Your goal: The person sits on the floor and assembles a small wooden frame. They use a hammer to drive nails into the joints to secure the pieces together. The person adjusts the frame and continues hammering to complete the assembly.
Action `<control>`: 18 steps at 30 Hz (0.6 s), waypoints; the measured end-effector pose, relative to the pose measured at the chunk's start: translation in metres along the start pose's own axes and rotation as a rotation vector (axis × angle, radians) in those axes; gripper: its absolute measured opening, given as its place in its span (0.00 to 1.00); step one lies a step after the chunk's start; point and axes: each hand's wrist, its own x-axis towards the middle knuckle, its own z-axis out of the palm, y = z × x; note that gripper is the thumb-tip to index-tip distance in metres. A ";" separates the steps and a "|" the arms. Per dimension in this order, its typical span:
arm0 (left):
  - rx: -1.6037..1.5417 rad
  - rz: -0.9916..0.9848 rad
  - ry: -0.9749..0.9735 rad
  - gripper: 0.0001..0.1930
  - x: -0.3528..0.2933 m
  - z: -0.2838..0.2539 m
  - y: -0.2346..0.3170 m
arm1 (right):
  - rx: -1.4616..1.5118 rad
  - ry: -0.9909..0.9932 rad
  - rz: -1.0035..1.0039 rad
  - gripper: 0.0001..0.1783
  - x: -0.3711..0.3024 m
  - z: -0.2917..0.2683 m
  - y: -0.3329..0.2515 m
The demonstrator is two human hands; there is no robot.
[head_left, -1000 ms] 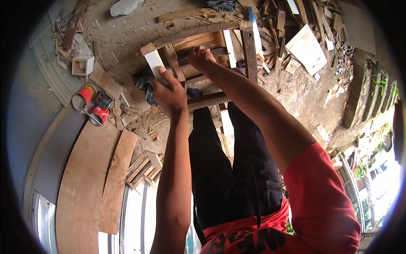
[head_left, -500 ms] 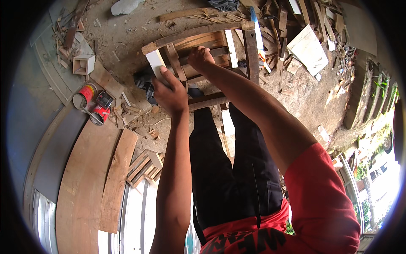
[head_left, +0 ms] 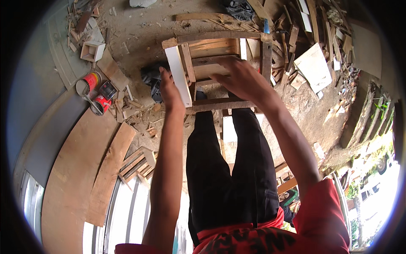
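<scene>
Two small round cans stand on the dirt floor at the left, well apart from the wooden frame. The farther red can [head_left: 89,80] is cylindrical, with a red and yellow label wrapped around its side and a pale open top. Just beside it, nearer the plywood sheets, the second red can [head_left: 100,103] lies tilted, its label red with what looks like a white patch, though the view is too small to be sure. A dark round lid [head_left: 108,89] sits between them. No signs or screens show.
</scene>
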 end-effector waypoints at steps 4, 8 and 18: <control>0.328 -0.026 -0.135 0.33 0.052 -0.059 -0.017 | 0.704 0.317 -0.212 0.21 -0.097 -0.076 0.023; 0.369 0.098 -0.408 0.30 0.098 -0.076 -0.057 | 0.917 0.758 0.291 0.23 -0.084 -0.072 0.145; 0.653 0.194 -0.443 0.37 0.156 -0.009 -0.113 | 0.659 0.186 0.230 0.32 0.044 0.076 0.212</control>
